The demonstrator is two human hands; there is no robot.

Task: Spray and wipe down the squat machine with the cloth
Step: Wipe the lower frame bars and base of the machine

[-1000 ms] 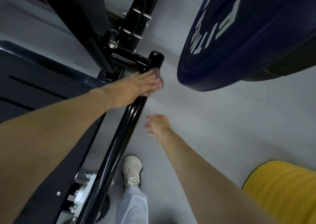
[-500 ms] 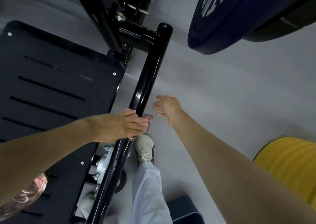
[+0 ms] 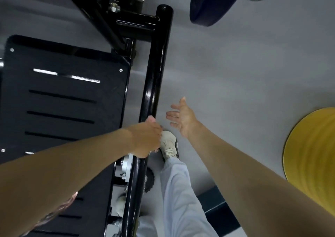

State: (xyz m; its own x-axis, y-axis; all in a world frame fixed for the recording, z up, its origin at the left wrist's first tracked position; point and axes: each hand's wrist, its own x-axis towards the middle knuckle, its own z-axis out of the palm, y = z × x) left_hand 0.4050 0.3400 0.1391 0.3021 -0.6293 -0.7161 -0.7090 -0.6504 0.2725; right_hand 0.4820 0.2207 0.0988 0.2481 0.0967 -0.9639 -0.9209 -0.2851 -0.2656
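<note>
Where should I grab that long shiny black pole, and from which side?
Probably the bare middle stretch of the black pole, coming from its right, the open floor side. It is round, so fingers can wrap it; the footplate crowds its left, and the left hand grips the lower part.

Two hands are shown, the left hand (image 3: 146, 139) and the right hand (image 3: 181, 117); one cloth (image 3: 150, 118), one black frame tube (image 3: 155, 70), one slotted footplate (image 3: 63, 61), one blue weight plate (image 3: 208, 10), one yellow disc (image 3: 311, 155) and one shoe (image 3: 169, 144) are counted.
</note>
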